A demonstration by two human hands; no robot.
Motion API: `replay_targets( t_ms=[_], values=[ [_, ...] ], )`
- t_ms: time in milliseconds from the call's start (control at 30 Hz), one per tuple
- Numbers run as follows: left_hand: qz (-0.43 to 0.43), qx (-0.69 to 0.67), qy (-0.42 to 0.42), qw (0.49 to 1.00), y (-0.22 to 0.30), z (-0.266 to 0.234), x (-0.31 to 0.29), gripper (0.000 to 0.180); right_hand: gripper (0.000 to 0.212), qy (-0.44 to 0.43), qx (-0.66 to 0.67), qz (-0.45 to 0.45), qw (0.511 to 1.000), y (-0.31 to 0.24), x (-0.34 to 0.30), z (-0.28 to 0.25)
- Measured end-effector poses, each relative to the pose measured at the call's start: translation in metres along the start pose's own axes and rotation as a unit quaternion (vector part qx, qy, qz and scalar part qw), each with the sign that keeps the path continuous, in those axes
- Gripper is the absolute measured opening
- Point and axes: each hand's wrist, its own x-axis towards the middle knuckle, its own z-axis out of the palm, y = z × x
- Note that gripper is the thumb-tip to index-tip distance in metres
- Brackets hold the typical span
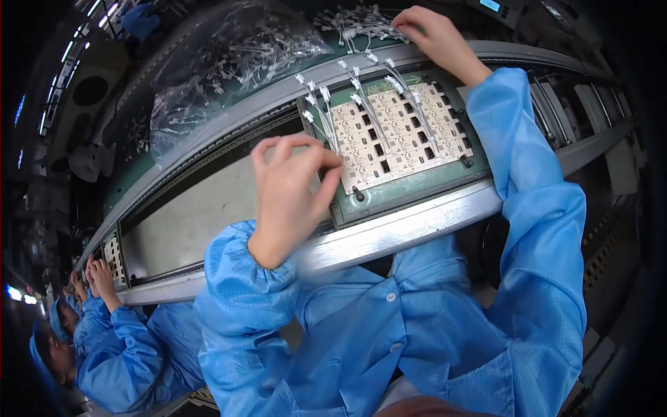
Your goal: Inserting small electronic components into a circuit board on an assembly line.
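A cream-coloured circuit board panel (410, 167) with rows of dark slots lies on a green carrier plate (410, 187). Several thin white cables with white plugs (358, 101) rise from it in three groups. At the panel's left edge, my left hand (288, 184) is closed, thumb and forefinger pinched beside the leftmost cables; what sits between them is hidden. My right hand (438, 42) reaches across the far rail to a heap of loose white cables (361, 28). Its thumb and fingertips come together at the heap's right side, and whatever they hold is too small to make out.
A clear plastic bag (236, 69) full of similar cables lies beyond the far rail. The metal near rail (410, 219) runs between my body and the carrier. Farther left along the line, a co-worker's hands (102, 279) are at another panel (113, 257).
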Motion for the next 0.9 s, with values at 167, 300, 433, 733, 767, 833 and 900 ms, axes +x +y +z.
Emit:
replay_targets(
  t_ms=[167,300,433,733,767,833,900],
  values=[
    [-0.034,0.013,-0.069,0.997,0.005,0.005,-0.008,0.012,0.014,0.080,0.042,0.050,0.995,-0.054,0.010,-0.033],
    [-0.052,-0.014,-0.109,0.993,0.007,0.005,-0.010,0.014,0.017,0.071,0.106,0.118,0.985,-0.058,0.011,-0.033],
    [-0.064,0.025,-0.115,0.991,0.013,0.006,-0.009,0.012,0.016,0.073,0.076,0.075,0.992,-0.056,0.007,-0.031],
    [-0.052,0.053,-0.098,0.992,0.012,0.008,-0.008,0.013,0.016,0.065,0.039,0.052,0.996,-0.062,0.008,-0.034],
    [-0.053,0.044,-0.093,0.993,0.011,0.009,-0.009,0.012,0.016,0.065,0.045,0.050,0.996,-0.062,0.008,-0.032],
    [-0.054,0.037,-0.088,0.994,0.011,0.010,-0.010,0.011,0.015,0.071,0.058,0.055,0.994,-0.059,0.008,-0.032],
    [-0.060,0.024,-0.093,0.994,0.010,0.011,-0.009,0.010,0.015,0.069,0.086,0.057,0.992,-0.057,0.006,-0.033]
  ],
)
